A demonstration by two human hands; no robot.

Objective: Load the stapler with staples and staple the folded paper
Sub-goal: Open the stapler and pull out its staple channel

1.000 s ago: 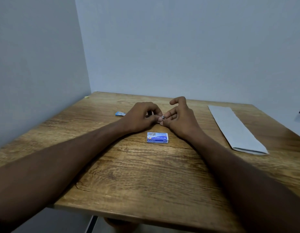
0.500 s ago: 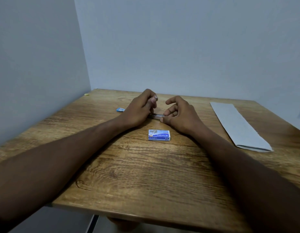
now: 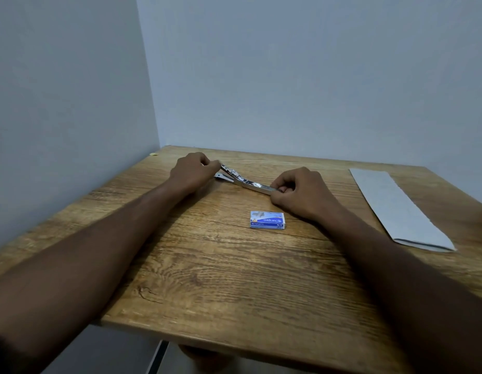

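A small metal stapler point(image 3: 244, 180) lies swung wide open on the wooden table point(image 3: 234, 279), stretched between my hands. My left hand point(image 3: 192, 171) pinches its far left end. My right hand point(image 3: 302, 191) grips its right end against the table. A blue box of staples point(image 3: 267, 220) lies flat just in front of the stapler, nearer to my right hand. The folded white paper point(image 3: 396, 209) lies at the table's right side, apart from both hands.
The table stands in a corner with grey walls to the left and behind. A tiny yellow scrap point(image 3: 153, 154) sits at the far left corner. The near table edge runs across the bottom, with the floor below it.
My hands have moved apart, the left one leftward and the right one rightward. The stapler, earlier hidden between them, now shows swung open.
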